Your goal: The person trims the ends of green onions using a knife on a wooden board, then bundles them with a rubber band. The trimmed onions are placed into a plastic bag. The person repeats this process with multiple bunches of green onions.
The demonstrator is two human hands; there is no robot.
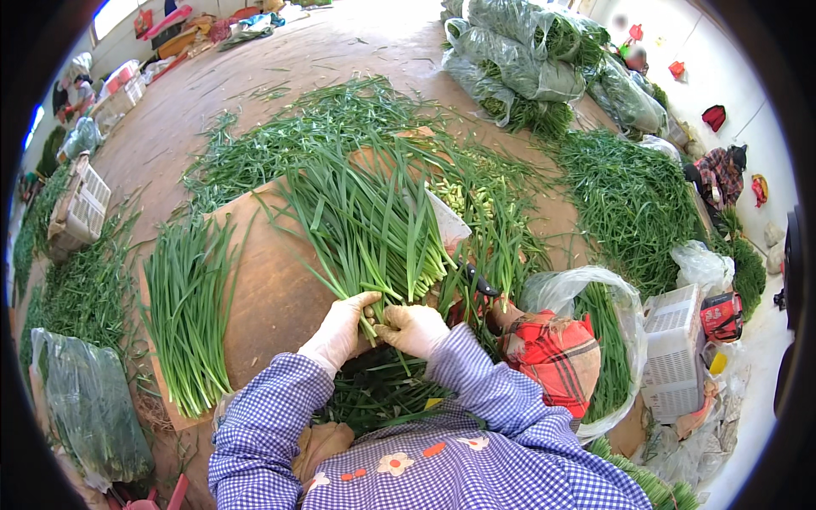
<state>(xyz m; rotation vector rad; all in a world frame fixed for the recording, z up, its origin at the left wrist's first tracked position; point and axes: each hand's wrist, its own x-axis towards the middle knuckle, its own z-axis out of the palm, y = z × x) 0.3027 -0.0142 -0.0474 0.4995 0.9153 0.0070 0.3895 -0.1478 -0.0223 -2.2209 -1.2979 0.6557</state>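
Both my hands wear pale gloves and meet at the near edge of a wooden board (285, 310). My left hand (338, 330) is closed on the pale stem ends of a few garlic chives (367, 327). Close beside it, my right hand (414, 330) pinches the same stems. Just beyond my fingers, a large loose pile of garlic chives (361, 217) lies across the board. An evened bunch of chives (191, 310) rests at the board's left side. To the right of the pile is a broad-bladed knife (448, 223) with a black handle, partly covered by leaves.
Chive trimmings (293, 136) are spread over the floor beyond the board. An open plastic bag (633, 340) with chives stands at my right, near a white crate (673, 348). Filled bags (527, 64) are stacked at the back. Another filled bag (89, 408) sits at the left.
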